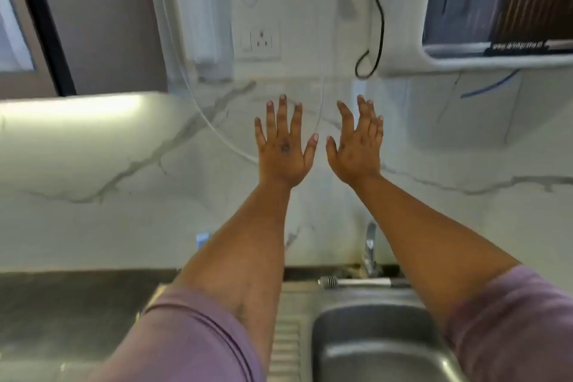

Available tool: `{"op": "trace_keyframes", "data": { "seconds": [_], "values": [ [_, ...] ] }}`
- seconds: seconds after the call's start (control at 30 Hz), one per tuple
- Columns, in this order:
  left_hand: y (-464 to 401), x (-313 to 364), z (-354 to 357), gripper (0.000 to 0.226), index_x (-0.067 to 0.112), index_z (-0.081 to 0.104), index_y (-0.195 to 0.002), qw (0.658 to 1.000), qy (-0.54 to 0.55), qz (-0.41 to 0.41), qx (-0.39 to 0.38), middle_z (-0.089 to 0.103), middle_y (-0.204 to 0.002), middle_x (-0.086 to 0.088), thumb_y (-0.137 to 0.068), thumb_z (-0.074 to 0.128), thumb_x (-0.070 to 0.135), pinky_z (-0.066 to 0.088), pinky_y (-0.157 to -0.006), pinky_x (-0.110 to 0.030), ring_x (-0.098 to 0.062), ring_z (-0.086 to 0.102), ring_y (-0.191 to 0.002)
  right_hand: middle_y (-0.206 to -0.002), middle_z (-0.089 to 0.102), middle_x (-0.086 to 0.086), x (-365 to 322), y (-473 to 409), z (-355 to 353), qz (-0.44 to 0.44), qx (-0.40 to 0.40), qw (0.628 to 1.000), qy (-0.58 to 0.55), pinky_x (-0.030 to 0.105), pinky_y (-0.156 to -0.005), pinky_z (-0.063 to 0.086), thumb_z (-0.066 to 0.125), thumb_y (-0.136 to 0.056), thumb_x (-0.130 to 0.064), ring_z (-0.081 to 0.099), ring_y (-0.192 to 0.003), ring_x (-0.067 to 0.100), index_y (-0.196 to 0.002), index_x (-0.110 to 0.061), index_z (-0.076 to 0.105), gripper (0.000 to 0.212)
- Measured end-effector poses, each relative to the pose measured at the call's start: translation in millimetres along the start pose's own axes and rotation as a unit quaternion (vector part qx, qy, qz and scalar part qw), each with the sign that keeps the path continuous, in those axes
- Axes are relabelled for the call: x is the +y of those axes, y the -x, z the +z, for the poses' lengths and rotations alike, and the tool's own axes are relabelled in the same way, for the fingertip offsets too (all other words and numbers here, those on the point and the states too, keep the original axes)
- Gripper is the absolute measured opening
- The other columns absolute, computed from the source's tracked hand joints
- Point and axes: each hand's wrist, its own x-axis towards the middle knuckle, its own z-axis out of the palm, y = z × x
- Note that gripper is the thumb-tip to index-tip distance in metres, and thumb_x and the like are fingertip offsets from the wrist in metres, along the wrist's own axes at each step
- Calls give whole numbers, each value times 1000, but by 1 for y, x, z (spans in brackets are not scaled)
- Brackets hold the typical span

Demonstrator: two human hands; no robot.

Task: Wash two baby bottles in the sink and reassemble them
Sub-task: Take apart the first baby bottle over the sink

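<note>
My left hand (283, 146) and my right hand (356, 143) are stretched out in front of me, side by side, backs up, fingers straight and spread, holding nothing. They are raised before the white marble wall, well above the steel sink (381, 347) at the bottom right. A tap (370, 250) stands behind the sink, and its spout (359, 282) lies along the back rim. No baby bottle shows in this view.
A dark grey counter (71, 313) runs left of the sink's ribbed drainboard (286, 347). On the wall are a socket plate (259, 40), a hanging black cable (376, 25) and a white appliance (496, 9) at upper right. A thin white hose (217, 130) curves down the wall.
</note>
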Motion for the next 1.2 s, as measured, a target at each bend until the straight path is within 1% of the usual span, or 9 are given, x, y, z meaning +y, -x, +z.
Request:
{"op": "trace_keyframes", "data": {
  "seconds": [0.07,0.2,0.33,0.47,0.6,0.83,0.97,1.07,1.2],
  "values": [
    [31,-3,4,68,17,29,-152,999,-8,-25,-45,21,-160,-13,-95,40,52,14,-117,-55,-34,16,-148,-160,12,16,-2,25,12,38,-48,998,-12,48,-118,6,54,-90,-29,7,-148,35,-150,-19,27,67],
    [139,-21,13,75,24,11,-155,969,-3,-108,-224,1,-163,-8,-92,48,41,5,-118,-51,-31,-2,-149,-160,1,13,4,104,45,109,-203,973,-19,47,-118,13,52,-94,-32,5,-147,33,-151,-24,20,66],
    [229,-37,9,84,27,6,-155,877,11,-257,-406,-5,-162,-4,-89,58,19,7,-120,-44,-29,-7,-149,-160,-4,10,4,176,73,125,-336,933,-29,46,-118,15,52,-95,-38,5,-146,32,-151,-27,19,65],
    [277,-61,9,88,21,13,-154,808,19,-319,-494,15,-158,-8,-86,68,35,29,-114,-46,-32,14,-144,-159,-2,10,-8,230,94,131,-446,884,-48,48,-116,19,54,-94,-40,8,-145,33,-150,-27,21,67],
    [279,-78,24,80,20,15,-153,784,33,-367,-500,29,-154,-6,-91,60,43,33,-109,-47,-32,21,-141,-158,1,10,-21,243,121,113,-497,856,-81,47,-116,22,58,-93,-38,14,-143,35,-150,-26,22,69],
    [268,-92,68,63,16,37,-146,813,115,-388,-419,52,-140,-3,-92,60,36,32,-108,-38,-26,30,-135,-154,7,9,-22,205,192,79,-529,833,-142,42,-113,27,64,-89,-31,15,-140,33,-149,-27,22,74],
    [270,-76,83,78,16,21,-153,816,164,-403,-380,56,-135,0,-90,64,34,30,-106,-32,-21,32,-131,-149,14,11,-25,175,231,55,-520,841,-138,38,-113,27,63,-91,-27,21,-137,34,-146,-23,31,64],
    [263,-63,90,94,17,1,-156,836,175,-427,-298,59,-129,0,-89,66,30,28,-100,-27,-20,39,-125,-143,20,13,-27,167,256,31,-526,843,-110,38,-113,30,61,-93,-27,28,-131,34,-143,-22,35,57],
    [268,-49,96,93,16,1,-155,839,188,-451,-241,59,-130,-3,-89,67,26,22,-95,-17,-16,37,-123,-139,24,16,-24,173,274,-46,-576,814,-65,44,-105,39,61,-92,-21,37,-124,37,-139,-20,36,53]
  ]
}}
